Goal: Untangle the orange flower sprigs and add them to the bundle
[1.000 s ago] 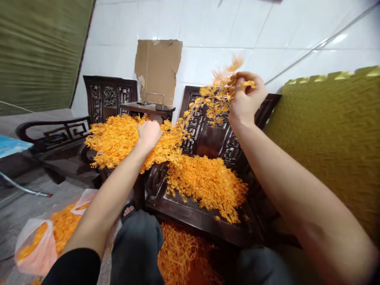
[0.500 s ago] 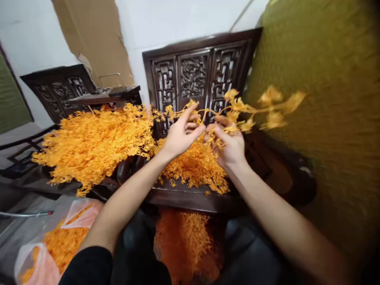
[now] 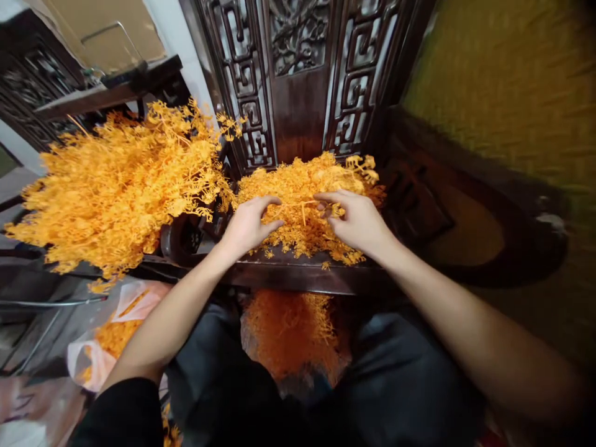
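A heap of orange dried-looking sprigs (image 3: 298, 177) lies on the dark wooden seat (image 3: 298, 276) in front of me. My left hand (image 3: 249, 226) is over the heap's left side, thumb and forefinger apart, with nothing visibly gripped. At the right side, my right hand (image 3: 356, 220) has its fingers curled at the end of a thin orange stem (image 3: 305, 210), which crosses the gap between the hands. Part of that sprig is hidden behind the right hand or blends into the heap.
A larger orange bunch (image 3: 116, 192) stands at the left. Below it sits a plastic bag (image 3: 93, 366) of orange pieces; another orange mass (image 3: 284, 335) is under the seat edge. A carved wooden backrest (image 3: 300, 112) rises behind, with a yellow-green textured surface (image 3: 507, 93) at right.
Both hands have come down from in front of the backrest to the heap and moved apart. The raised sprig has been lowered with them. My view has tilted downward.
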The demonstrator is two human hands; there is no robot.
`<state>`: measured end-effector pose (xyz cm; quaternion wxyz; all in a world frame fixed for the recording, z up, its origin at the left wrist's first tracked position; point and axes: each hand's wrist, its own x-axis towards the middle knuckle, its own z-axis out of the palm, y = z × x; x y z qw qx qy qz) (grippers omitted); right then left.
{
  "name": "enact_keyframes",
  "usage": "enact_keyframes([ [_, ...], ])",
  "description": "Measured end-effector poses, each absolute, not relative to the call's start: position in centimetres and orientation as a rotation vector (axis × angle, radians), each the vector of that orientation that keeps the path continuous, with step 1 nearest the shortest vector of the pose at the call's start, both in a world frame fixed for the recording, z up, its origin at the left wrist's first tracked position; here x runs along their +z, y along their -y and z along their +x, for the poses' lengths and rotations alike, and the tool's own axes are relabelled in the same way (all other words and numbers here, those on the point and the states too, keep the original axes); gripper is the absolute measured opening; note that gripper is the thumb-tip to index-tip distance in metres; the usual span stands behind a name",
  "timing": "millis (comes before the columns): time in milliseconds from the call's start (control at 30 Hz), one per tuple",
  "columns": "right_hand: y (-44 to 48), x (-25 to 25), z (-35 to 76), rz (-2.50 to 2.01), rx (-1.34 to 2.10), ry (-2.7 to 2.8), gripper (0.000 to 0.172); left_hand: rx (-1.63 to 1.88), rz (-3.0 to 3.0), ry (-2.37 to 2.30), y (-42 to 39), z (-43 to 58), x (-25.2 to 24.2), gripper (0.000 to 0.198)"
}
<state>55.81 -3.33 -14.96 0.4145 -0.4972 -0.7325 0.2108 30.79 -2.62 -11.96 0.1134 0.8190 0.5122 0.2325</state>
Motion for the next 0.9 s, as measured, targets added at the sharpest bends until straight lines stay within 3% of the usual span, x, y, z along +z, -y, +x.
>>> enact_keyframes([
  [100, 4.2, -14.6, 56.0, -1.376, 0.417, 2.037, 0.019, 0.427, 2.653, -1.675, 3.4, 30.3, -11.6, 0.031],
  [200, 5.1, -14.1, 55.5, -1.463, 0.493, 2.016, 0.006, 0.5, 2.751, -1.617, 4.1, 30.8, -11.8, 0.037],
  [367, 6.3, -13.1, 54.2, -1.272, 0.852, 1.904, 0.018, 0.696, 2.781, -1.236, 4.9, 31.9, -11.8, 0.038],
  [533, 7.0, -12.2, 53.8, -1.112, 0.728, 1.759, 0.016, 0.868, 2.378, -1.042, 5.0, 32.6, -12.6, 0.038],
  [600, 7.0, -12.5, 53.1, -1.005, 0.843, 1.676, 0.023, 0.988, 2.186, -1.002, 4.9, 33.1, -13.6, 0.042],
  [800, 7.7, -14.5, 49.2, -0.764, 1.121, 1.524, 0.08, 1.279, 1.982, -1.091, 4.1, 34.5, -15.8, 0.048],
  [900, 8.4, -14.6, 48.4, -0.794, 1.067, 1.567, 0.09, 1.369, 1.946, -1.106, 3.9, 34.4, -15.1, 0.049],
])
